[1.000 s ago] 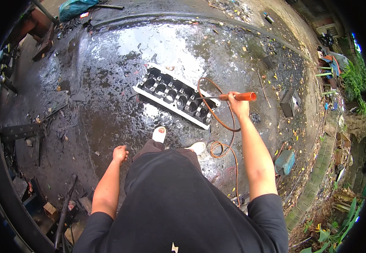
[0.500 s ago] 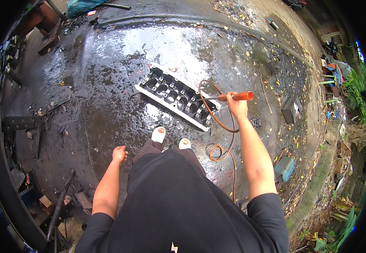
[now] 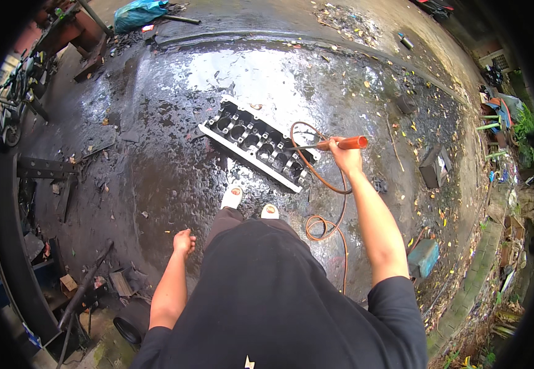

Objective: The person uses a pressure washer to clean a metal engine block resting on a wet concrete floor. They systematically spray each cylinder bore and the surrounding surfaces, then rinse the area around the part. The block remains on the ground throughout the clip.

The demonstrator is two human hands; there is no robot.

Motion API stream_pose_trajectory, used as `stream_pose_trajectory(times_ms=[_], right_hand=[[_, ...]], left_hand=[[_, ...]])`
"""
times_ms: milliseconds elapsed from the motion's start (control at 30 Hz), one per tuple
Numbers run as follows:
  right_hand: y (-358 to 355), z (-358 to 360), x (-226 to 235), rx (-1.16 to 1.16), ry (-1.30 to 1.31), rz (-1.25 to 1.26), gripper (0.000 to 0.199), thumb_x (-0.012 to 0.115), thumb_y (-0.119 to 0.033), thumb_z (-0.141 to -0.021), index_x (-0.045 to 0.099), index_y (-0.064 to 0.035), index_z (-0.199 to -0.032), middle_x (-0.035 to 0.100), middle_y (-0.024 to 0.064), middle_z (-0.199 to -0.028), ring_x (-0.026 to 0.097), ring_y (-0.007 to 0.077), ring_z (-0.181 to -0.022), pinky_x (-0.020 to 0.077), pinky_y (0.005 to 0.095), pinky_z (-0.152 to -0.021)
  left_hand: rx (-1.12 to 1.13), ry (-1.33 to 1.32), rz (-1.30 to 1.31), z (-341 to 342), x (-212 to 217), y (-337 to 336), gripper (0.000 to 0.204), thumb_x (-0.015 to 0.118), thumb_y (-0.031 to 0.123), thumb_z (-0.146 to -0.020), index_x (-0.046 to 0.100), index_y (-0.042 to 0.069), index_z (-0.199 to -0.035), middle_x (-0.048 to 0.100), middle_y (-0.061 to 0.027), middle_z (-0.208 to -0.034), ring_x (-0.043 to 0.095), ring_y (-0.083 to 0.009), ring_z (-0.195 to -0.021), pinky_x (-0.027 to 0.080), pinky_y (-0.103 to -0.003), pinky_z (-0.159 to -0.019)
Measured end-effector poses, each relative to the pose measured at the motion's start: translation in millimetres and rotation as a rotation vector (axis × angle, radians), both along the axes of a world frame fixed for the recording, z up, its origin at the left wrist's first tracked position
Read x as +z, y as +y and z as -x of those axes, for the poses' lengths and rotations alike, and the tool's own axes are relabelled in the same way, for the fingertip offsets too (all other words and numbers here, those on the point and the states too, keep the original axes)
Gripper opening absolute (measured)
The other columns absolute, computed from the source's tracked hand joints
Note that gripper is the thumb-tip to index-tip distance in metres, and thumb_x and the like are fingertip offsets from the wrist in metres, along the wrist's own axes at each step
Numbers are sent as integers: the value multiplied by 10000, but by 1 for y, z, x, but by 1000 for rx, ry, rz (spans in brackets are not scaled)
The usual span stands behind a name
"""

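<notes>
- Clock directions run from the middle of our view.
- Our right hand (image 3: 345, 158), between two and three o'clock, is clamped around the orange handle of a long tool (image 3: 354, 143).
- The tool's thin metal rod points to nine o'clock, over the right end of the engine block (image 3: 251, 160); we cannot tell whether its tip touches.
- The block lies at twelve o'clock on the wet, dark floor (image 3: 168, 154), slanting from ten towards four, its row of round openings facing up at us.
- A brown hose (image 3: 346, 261) arcs by the block's right end, loops at four o'clock and runs down towards five.
- Our left hand (image 3: 184, 242), at eight o'clock, has its fingers curled in together, well apart from the block.
- Our pale left shoe (image 3: 232, 197) and pale right shoe (image 3: 270, 211) stand just below the block, near the middle.
- Farther out we see a dark box (image 3: 434, 167) at three, a blue-green container (image 3: 424, 258) at four and a blue bag (image 3: 139, 17) at eleven.
</notes>
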State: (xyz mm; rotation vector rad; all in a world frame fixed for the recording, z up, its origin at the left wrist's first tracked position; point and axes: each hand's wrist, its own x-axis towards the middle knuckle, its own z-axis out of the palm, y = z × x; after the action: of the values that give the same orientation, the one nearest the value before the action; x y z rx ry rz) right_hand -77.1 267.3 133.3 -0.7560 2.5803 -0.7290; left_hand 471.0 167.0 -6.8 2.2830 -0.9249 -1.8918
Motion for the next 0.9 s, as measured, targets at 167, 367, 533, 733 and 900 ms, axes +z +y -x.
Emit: stream_pose_trajectory(times_ms=[167,367,533,733,900], right_hand=[[39,35,32,168,48,49,259,608,-305,-847,692,-112,-996,687,105,-912,649,230,-874,486,355,-786],[68,64,69,205,6,115,240,639,-267,-824,704,-74,-952,687,127,-853,659,224,-839,487,343,-768],[88,69,82,253,43,129,244,639,-273,-825,702,-74,-954,683,114,-828,649,207,-812,483,337,-748],[82,51,53,180,98,64,238,635,-283,-824,701,-87,-941,686,108,-830,656,219,-821,485,349,-743],[71,39,18,84,29,-4,233,611,-369,-798,719,-198,-915,690,75,-926,650,277,-903,496,389,-803]], left_hand=[[63,-54,-38,-12,-1,58,286,460,285,-945,535,85,-1136,578,-5,-684,472,-80,-458,405,-244,-372],[72,-69,-81,-15,-8,119,261,459,281,-940,549,102,-1108,584,-8,-677,481,-82,-458,420,-253,-385],[-53,-96,-90,-5,-10,134,235,460,281,-938,549,100,-1059,586,-13,-683,483,-82,-461,416,-246,-377],[35,-49,-12,6,2,107,246,461,279,-943,540,93,-1084,584,-12,-693,477,-79,-462,413,-238,-377],[55,-56,47,-2,16,84,251,457,278,-950,529,98,-1109,583,-11,-698,472,-77,-464,414,-235,-383]])
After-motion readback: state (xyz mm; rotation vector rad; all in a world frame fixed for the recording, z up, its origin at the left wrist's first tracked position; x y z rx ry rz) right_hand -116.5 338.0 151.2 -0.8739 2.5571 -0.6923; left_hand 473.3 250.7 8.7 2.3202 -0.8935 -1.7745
